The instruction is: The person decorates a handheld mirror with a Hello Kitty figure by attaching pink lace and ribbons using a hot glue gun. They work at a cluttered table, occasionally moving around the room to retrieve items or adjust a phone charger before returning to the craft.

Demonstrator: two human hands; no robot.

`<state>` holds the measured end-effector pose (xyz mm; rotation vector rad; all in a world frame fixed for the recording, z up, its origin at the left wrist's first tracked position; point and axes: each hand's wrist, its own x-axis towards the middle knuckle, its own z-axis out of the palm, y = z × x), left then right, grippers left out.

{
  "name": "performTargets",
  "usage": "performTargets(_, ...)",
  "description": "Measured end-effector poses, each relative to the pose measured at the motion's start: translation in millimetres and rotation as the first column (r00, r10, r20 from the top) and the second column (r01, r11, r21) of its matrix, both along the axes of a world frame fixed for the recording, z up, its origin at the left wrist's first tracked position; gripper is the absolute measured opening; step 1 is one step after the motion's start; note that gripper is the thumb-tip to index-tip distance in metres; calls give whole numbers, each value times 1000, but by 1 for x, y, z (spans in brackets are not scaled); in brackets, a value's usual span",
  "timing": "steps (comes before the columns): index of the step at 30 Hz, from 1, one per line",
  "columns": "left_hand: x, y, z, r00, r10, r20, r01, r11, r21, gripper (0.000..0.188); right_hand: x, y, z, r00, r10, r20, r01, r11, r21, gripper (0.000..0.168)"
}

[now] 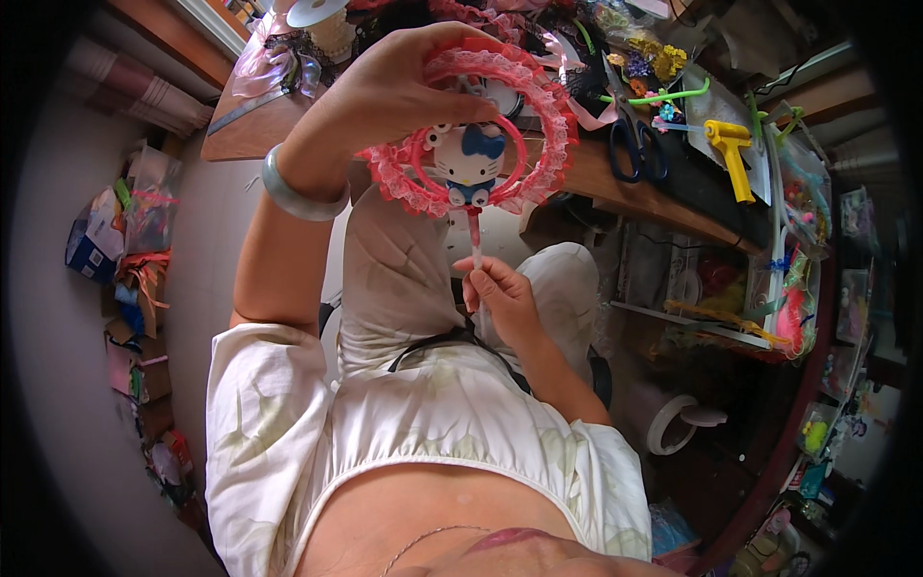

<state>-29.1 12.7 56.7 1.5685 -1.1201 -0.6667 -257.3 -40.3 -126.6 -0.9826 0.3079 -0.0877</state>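
A round wand with a red and white lace ruffle [551, 155] stands upright in front of my chest. In its middle sits a Hello Kitty figurine [465, 162] with a blue bow, framed by a smaller pink ring [520, 148]. My left hand [404, 90], a pale bangle [299, 191] at its wrist, grips the upper left of the ruffled ring, the thumb reaching across to the inner ring. Below, the fingers of my right hand [505, 292] are closed around the wand's stick [476, 241], red above and whitish lower down. My left hand hides part of the ring.
On the wooden table [241, 133] lie dark-handled scissors [634, 141], a yellow glue gun [730, 151], a metal ruler [245, 109], a spool of pearl beads [324, 29], ribbons and small artificial flowers [663, 61]. A shelf [692, 324] with craft supplies stands right; boxes and bags [137, 223] line the left.
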Motion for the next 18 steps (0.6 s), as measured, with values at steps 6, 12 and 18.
performTargets(6, 6, 6, -10, 956, 112, -271, -180, 953, -244, 34, -1, -5, -1, 999, -24, -29, 24, 1000, -18, 23)
performTargets(12, 2, 29, -43, 851, 415, -322, -508, 805, -307, 27, -3, -10, -8, 995, -93, -24, 94, 996, 11, 24)
performTargets(18, -5, 64, -88, 755, 656, 1, -608, 701, -373, 18, 4, -42, 22, 951, -291, 109, 301, 949, -93, 24)
